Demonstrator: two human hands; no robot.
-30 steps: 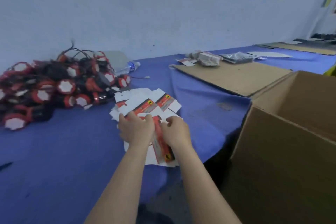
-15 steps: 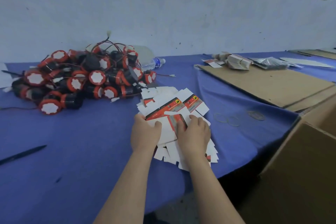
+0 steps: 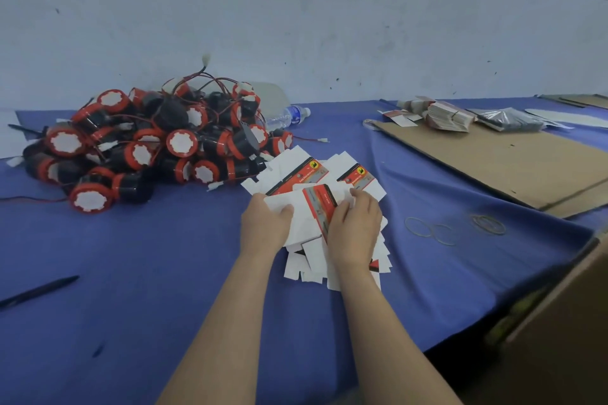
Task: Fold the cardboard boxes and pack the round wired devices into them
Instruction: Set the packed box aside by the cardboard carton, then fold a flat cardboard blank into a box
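Flat box [image 3: 304, 220]: one unfolded red-and-white blank is held just above the stack of flat boxes [image 3: 316, 171], near the middle of the counter's near edge. It has not yet been opened into a box shape.
Step in hand: judged to be the parting of the top blank from the stack and the start of its folding.
How it is done well: a single sheet should be lifted clear. The panels should be bent along their creases with the white flaps kept free. The stack beneath should not be dragged toward the edge.
Left grip [image 3: 263, 227]: the blank's white left side is pinched, with the thumb laid on top and the fingers hidden beneath.
Right grip [image 3: 353, 227]: the fingers are curled over the red panel and grasp it. Nothing else is held.
Round devices [image 3: 158, 148]: they are heaped with wires tangled toward the far left corner of the counter, just beside the stack's far end. None is seen packed.
Counter [image 3: 131, 273]: it is covered in blue cloth.
Other things: rubber bands [image 3: 431, 228] lie to the right of the stack. A pen [image 3: 39, 289] lies by the left end of the near edge. A bottle [image 3: 286, 115] lies at the far edge behind the heap. A cardboard sheet [image 3: 510, 161] is spread toward the far right corner. A carton [image 3: 559, 339] stands past the near right corner.
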